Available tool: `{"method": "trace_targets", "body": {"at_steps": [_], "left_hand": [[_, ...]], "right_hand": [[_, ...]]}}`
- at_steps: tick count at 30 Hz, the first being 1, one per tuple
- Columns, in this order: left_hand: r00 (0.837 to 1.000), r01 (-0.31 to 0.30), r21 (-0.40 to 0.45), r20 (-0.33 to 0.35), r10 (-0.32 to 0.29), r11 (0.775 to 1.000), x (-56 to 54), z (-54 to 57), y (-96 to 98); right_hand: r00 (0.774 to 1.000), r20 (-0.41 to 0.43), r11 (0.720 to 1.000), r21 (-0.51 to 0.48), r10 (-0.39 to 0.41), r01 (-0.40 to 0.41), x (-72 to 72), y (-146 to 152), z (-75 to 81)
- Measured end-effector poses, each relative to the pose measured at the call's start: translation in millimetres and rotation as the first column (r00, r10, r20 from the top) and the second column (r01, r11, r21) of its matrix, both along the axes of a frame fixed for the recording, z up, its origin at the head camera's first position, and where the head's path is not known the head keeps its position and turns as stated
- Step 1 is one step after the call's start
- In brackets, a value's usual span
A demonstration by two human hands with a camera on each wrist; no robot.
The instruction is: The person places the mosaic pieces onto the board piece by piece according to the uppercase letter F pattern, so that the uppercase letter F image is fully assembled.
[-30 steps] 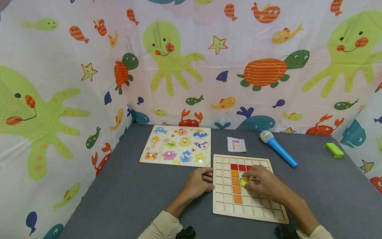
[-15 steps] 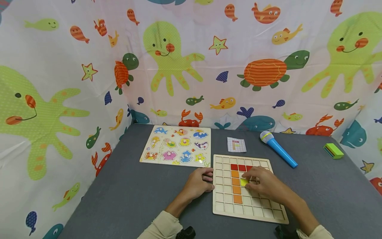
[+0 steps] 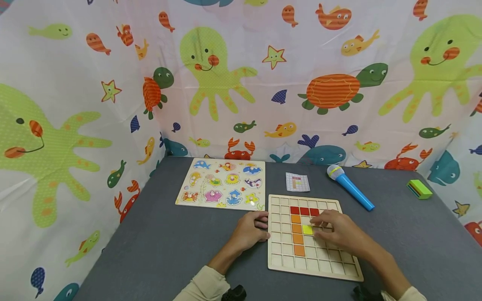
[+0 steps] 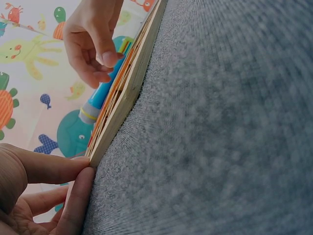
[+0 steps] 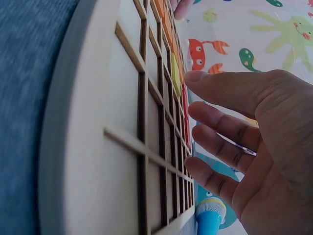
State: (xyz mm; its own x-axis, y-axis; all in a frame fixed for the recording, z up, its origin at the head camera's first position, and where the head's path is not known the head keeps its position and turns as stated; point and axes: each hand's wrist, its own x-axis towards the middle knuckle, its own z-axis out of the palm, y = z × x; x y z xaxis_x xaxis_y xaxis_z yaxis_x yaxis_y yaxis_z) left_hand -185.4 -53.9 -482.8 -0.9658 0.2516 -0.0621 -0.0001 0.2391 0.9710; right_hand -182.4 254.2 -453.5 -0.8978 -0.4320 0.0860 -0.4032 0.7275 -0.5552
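Observation:
A wooden grid board [image 3: 278,261] lies on the grey table, with red tiles [image 3: 304,211] in one row and orange tiles [image 3: 297,239] in a column below it. A single yellow tile [image 3: 307,230] sits in a cell right of that column. My left hand [image 3: 248,229] holds the board's left edge, its thumb and fingertips against the side, as the left wrist view also shows. My right hand [image 3: 339,232] is over the board just right of the yellow tile. In the right wrist view, its thumb and fingers are spread apart with nothing between them.
Behind the board lie a small printed grid card [image 3: 298,182] and a blue toy microphone [image 3: 351,187]. An animal picture puzzle [image 3: 222,184] is at the back left. A green block with coloured layers [image 3: 419,189] stands far right. A sea-animal cloth [image 3: 263,83] walls the table.
My right hand has let go of the yellow tile and drawn slightly to the right, leaving the tile in its cell. The left hand keeps its place at the board's edge.

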Motion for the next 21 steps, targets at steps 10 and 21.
{"method": "trace_targets", "body": {"at_steps": [10,21], "left_hand": [[1.0,0.002,-0.012,0.005,-0.002,1.0,-2.1,-2.1,-0.3],[1.0,0.007,-0.004,-0.003,-0.007,1.0,-0.4,-1.7,-1.2]], "right_hand": [[0.998,0.012,0.998,-0.008,-0.056,0.056,12.1,16.6,3.7],[0.991,0.011,0.991,0.0,-0.132,0.132,23.3,41.1,6.6]]}}
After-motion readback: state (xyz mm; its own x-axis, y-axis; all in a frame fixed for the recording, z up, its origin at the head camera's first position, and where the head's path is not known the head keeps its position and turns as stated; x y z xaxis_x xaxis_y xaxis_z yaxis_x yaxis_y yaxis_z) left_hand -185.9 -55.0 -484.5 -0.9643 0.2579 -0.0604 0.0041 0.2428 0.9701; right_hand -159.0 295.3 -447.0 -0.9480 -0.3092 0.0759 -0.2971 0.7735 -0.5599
